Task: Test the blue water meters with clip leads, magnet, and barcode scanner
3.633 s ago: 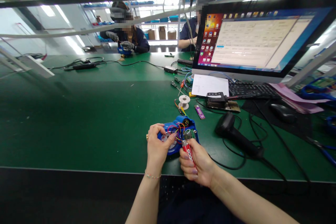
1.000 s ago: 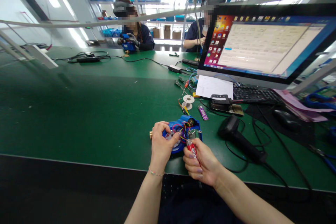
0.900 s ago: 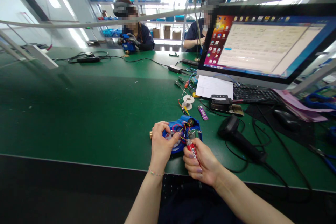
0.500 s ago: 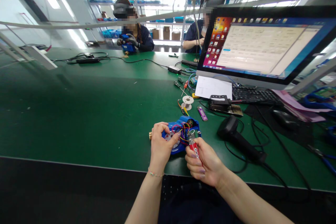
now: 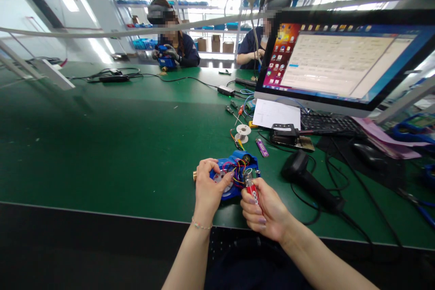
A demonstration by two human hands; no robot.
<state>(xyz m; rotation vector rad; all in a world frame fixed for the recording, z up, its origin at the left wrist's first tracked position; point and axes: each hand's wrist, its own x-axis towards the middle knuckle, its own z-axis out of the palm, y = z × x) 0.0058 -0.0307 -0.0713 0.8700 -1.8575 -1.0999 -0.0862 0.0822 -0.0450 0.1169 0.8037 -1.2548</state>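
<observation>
A blue device housing [image 5: 236,156] lies open near the table's front edge, with thin coloured wires [image 5: 240,168] bunched inside and a brass fitting [image 5: 195,176] on its left. My left hand [image 5: 209,183] is closed over the housing's left side, its thumb tip by the wires. Whether the thumb also pins a wire I cannot tell. A red lighter [image 5: 253,194] is wrapped in my right hand [image 5: 263,208], its metal top pointing at the wires on the housing's right side. No flame can be made out.
Beyond the housing are a solder wire spool [image 5: 242,133] and a purple lighter [image 5: 262,147]. To the right lie a barcode scanner [image 5: 311,180], its cable and a mouse [image 5: 369,154]. A monitor [image 5: 343,63] stands behind a keyboard [image 5: 329,122]. Two people sit across the table [image 5: 102,145].
Almost nothing differs. My right hand and the red lighter have shifted very slightly; my left hand stays on the housing.
</observation>
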